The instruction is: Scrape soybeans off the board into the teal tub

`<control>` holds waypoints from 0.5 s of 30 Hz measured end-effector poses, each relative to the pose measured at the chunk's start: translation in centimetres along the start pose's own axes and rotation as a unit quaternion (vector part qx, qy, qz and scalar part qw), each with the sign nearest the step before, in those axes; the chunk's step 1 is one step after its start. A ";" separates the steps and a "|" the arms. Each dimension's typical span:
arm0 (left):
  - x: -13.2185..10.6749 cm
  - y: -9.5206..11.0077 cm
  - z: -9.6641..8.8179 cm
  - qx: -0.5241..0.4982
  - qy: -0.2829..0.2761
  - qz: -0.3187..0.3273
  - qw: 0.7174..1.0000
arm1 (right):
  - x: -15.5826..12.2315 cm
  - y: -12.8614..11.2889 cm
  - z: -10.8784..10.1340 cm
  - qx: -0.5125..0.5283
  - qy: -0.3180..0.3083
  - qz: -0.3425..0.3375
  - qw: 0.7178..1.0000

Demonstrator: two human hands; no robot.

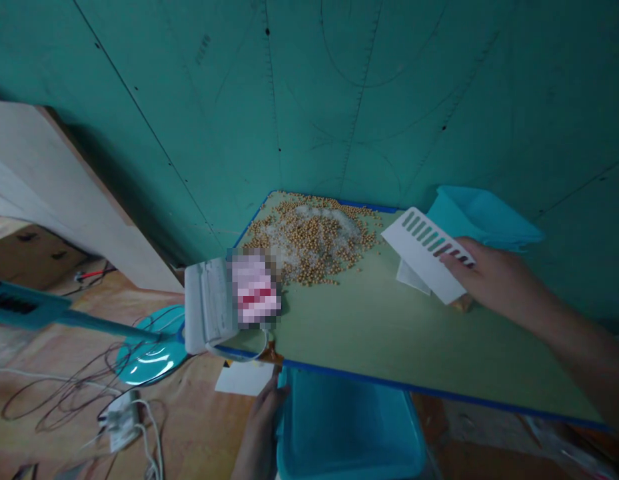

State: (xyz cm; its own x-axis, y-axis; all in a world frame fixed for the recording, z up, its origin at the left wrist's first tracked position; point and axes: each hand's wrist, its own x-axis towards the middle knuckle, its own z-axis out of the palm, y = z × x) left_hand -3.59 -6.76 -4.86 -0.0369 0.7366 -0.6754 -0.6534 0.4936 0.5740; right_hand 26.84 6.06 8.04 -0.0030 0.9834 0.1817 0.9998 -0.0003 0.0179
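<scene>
My right hand (472, 263) grips a flat white slotted plate (429, 257) by its near end, above the right part of the table. At the bottom, my left hand (268, 403) is closed on the left rim of a teal plastic bin (352, 423), which is below the table's front edge. A heap of round tan beans mixed with white grains (314, 237) lies on the pale green tabletop (359, 327), apart from the plate. Under the plate, a small white piece (413, 277) is partly hidden.
A light blue folded container (482, 210) stands at the right by the green wall (299, 93). On the table's left corner are a white device (209, 303) and a blurred pink item (256, 290). A teal fan base (152, 347), cables and a power strip (122, 420) lie on the floor.
</scene>
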 end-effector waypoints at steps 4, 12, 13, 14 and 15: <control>0.9 0.2 -0.4 0.026 0.024 0.011 0.999 | 2.0 -0.6 0.4 -0.013 -0.038 -0.012 0.999; 1.7 -0.3 -1.1 0.085 0.046 0.088 0.991 | 3.1 -1.8 0.8 -0.013 -0.057 -0.030 0.998; 1.6 -0.3 -0.9 0.082 0.046 0.093 0.991 | 3.0 -1.9 0.8 -0.009 -0.062 -0.030 0.998; 1.6 -0.2 -0.8 0.080 0.045 0.100 0.991 | 3.0 -2.0 0.8 -0.004 -0.067 -0.027 0.997; 1.6 -0.2 -0.7 0.078 0.044 0.104 0.990 | 2.9 -2.1 0.8 0.001 -0.072 -0.024 0.997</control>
State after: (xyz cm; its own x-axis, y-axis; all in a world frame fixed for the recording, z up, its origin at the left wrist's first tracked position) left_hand -4.09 -6.03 -6.38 -0.2296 0.7900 -0.5684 -0.5002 0.4052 0.7653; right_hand 24.79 9.03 7.69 -0.0480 0.9981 0.0373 0.9986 0.0472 0.0218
